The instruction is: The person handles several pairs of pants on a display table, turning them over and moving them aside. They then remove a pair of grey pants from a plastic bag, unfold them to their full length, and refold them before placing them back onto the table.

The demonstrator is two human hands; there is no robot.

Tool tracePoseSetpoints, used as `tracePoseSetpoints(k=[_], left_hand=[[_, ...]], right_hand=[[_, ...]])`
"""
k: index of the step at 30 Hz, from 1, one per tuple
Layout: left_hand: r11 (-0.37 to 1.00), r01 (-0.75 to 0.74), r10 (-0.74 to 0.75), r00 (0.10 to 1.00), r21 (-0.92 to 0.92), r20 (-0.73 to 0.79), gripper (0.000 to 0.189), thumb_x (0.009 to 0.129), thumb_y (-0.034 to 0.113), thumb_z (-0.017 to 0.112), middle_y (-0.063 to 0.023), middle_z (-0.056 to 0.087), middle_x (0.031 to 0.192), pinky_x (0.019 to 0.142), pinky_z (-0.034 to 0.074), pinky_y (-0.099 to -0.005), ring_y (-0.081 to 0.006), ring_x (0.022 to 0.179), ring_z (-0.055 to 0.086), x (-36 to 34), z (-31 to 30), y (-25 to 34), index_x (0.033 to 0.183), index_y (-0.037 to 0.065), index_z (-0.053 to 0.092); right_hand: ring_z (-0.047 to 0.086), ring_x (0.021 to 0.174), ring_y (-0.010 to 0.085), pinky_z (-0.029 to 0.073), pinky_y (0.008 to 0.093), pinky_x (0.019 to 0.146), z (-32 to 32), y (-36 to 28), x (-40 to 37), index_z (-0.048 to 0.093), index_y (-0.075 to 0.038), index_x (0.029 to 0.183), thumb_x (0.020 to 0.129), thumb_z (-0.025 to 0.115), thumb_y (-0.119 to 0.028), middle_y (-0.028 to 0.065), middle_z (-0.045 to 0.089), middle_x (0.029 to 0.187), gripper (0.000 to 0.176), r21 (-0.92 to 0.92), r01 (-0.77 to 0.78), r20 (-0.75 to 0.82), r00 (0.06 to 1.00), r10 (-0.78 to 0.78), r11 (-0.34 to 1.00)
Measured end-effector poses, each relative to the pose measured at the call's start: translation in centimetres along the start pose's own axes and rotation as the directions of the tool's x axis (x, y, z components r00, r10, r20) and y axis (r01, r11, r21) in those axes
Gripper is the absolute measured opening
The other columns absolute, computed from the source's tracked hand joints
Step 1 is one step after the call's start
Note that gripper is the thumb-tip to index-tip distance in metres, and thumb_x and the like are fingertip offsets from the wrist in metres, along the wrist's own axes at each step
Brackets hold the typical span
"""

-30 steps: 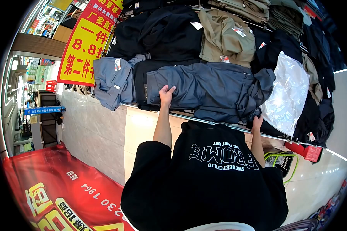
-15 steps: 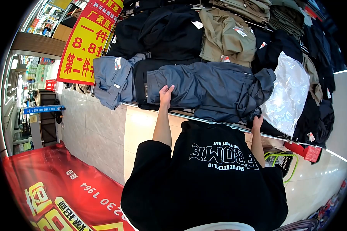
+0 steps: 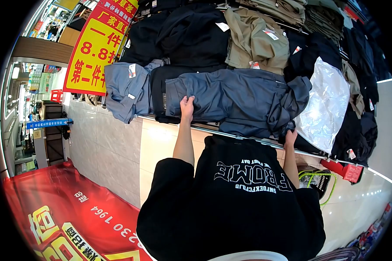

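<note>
The pale tiled floor (image 3: 113,139) is glossy and brightly lit.

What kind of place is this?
Probably a clothes shop or market stall. The dark grey garment lies among piles of other clothes, several have tags on them, and a big red-and-yellow sign shows "8.8".

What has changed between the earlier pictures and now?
No clear change: nothing taken hold of or let go. The left hand and right hand stay at the dark grey garment; the plastic bag lies beside it as before.
</note>
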State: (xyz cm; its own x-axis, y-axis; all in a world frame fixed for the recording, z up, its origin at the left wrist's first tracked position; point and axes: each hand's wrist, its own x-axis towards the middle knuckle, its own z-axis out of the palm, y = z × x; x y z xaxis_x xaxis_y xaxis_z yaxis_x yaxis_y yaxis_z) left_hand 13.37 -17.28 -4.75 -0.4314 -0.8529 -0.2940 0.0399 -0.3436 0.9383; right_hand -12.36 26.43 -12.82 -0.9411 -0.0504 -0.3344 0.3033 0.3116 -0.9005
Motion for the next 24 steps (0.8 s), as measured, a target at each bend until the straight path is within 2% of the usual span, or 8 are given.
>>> tracePoseSetpoints(k=[7, 10, 12, 16, 18, 21, 24], left_hand=[[0.998, -0.039, 0.04, 0.999, 0.057, -0.013, 0.01, 0.088, 0.007, 0.062, -0.001, 0.064, 0.087, 0.074, 0.043, -0.0205, -0.0071, 0.078, 0.057, 0.5, -0.8, -1.6, 0.096, 0.0, 0.06], [0.999, -0.035, 0.034, 0.998, -0.015, -0.05, 0.011, 0.087, 0.006, 0.066, -0.0016, 0.065, 0.088, 0.074, 0.044, -0.0208, -0.0067, 0.079, 0.058, 0.1, -0.4, -1.2, 0.095, 0.0, 0.061], [1.0, -0.018, 0.018, 1.0, 0.002, -0.013, 0.01, 0.086, 0.006, 0.066, -0.0021, 0.066, 0.088, 0.074, 0.044, -0.0207, -0.0067, 0.08, 0.059, 0.2, -0.5, -1.2, 0.094, 0.0, 0.062], [1.0, -0.013, 0.013, 1.0, -0.004, -0.005, 0.008, 0.087, 0.007, 0.066, -0.0009, 0.066, 0.085, 0.073, 0.043, -0.0198, -0.0059, 0.078, 0.058, 0.1, -0.6, -1.3, 0.091, 0.001, 0.062], [1.0, -0.004, 0.004, 1.0, -0.007, 0.028, 0.005, 0.087, 0.007, 0.064, 0.0009, 0.064, 0.083, 0.07, 0.041, -0.0193, -0.0053, 0.075, 0.056, 0.1, -0.9, -1.1, 0.089, 0.002, 0.062], [0.999, 0.016, -0.013, 0.998, -0.046, 0.062, 0.001, 0.088, 0.006, 0.062, 0.0037, 0.061, 0.081, 0.074, 0.041, -0.0192, -0.0049, 0.077, 0.055, 0.0, -1.1, -1.0, 0.088, 0.006, 0.062], [0.997, 0.007, -0.002, 0.998, -0.082, 0.071, 0.003, 0.087, 0.006, 0.062, 0.0026, 0.062, 0.085, 0.072, 0.04, -0.0195, -0.0051, 0.078, 0.054, 0.1, -1.3, -1.1, 0.09, 0.004, 0.061]], right_hand=[[0.055, 0.089, 0.0186, 0.043, 0.0284, 0.082, 0.1, 0.1, 0.0, 0.058, 0.005, 0.115, 0.078, 0.048, -0.004, 0.008, 0.062, 0.101, 0.04, -0.019, 0.003, -0.012, 1.0, -0.003, 1.0], [0.056, 0.089, 0.0187, 0.043, 0.0285, 0.082, 0.1, -0.2, -0.1, 0.057, 0.005, 0.115, 0.077, 0.048, -0.004, 0.0082, 0.062, 0.101, 0.04, 0.024, -0.018, -0.008, 1.0, 0.019, 1.0], [0.057, 0.098, 0.023, 0.042, 0.0305, 0.09, 0.0, -0.4, -0.1, 0.056, 0.004, 0.119, 0.079, 0.051, -0.004, 0.0132, 0.062, 0.109, 0.041, -0.006, -0.046, 0.006, 0.999, 0.046, 0.999], [0.057, 0.098, 0.0227, 0.042, 0.0306, 0.089, 0.2, -1.5, -0.8, 0.056, 0.003, 0.12, 0.079, 0.051, -0.004, 0.0126, 0.063, 0.109, 0.042, 0.006, -0.024, -0.003, 1.0, 0.024, 1.0], [0.056, 0.099, 0.0236, 0.042, 0.0313, 0.09, 0.3, -1.7, -0.9, 0.054, 0.006, 0.121, 0.076, 0.047, -0.003, 0.0128, 0.061, 0.11, 0.047, 0.001, -0.037, -0.002, 0.999, 0.037, 0.999], [0.056, 0.098, 0.0241, 0.042, 0.0316, 0.09, 0.2, -1.0, -0.5, 0.054, 0.006, 0.122, 0.076, 0.047, -0.003, 0.013, 0.061, 0.11, 0.047, -0.033, -0.028, -0.023, 0.999, 0.027, 0.999], [0.056, 0.099, 0.0243, 0.042, 0.0318, 0.09, 0.1, -0.4, -0.2, 0.054, 0.005, 0.122, 0.076, 0.047, -0.003, 0.0132, 0.061, 0.111, 0.047, -0.029, -0.019, -0.011, 1.0, 0.019, 0.999]])
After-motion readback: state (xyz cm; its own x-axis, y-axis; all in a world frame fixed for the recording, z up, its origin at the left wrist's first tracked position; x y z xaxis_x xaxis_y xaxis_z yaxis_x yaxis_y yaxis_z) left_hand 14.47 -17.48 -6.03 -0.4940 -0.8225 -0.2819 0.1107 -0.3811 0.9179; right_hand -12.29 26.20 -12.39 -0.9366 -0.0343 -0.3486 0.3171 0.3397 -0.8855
